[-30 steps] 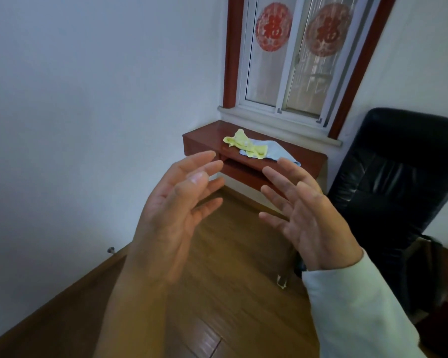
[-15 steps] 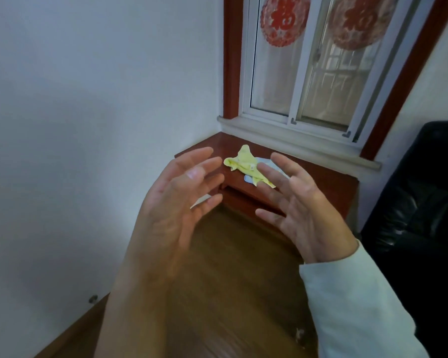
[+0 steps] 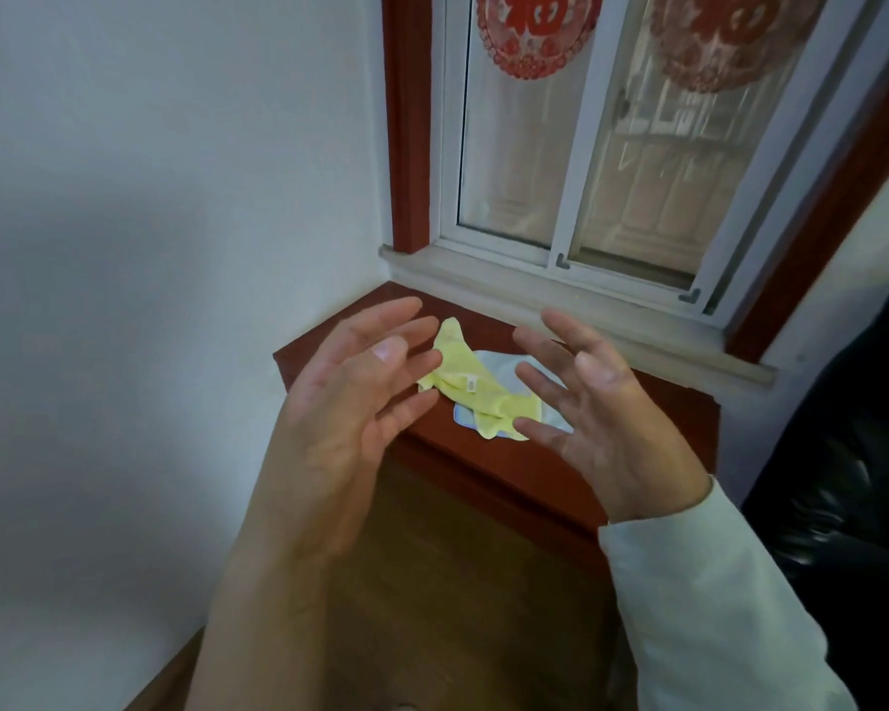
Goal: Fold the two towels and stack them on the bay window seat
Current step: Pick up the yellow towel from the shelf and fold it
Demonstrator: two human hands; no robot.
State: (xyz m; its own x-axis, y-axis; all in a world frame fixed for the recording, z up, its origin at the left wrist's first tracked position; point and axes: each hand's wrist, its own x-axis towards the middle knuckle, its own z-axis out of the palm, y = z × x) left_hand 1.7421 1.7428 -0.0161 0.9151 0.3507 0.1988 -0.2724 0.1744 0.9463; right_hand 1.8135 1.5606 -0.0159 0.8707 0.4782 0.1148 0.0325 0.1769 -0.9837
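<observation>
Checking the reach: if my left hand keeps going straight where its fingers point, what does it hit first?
Probably the yellow towel, lying crumpled on the blue towel. The left hand is open and empty; depth is unclear.

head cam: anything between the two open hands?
In the head view, the gap between the left hand and right hand shows the crumpled yellow towel lying over the pale blue towel on the window seat; neither hand holds anything.

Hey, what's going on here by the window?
A person holds both hands up, open and empty, the left hand and right hand in front of a red wooden bay window seat. On the seat a crumpled yellow towel lies on top of a pale blue towel. Neither is folded yet.
</observation>
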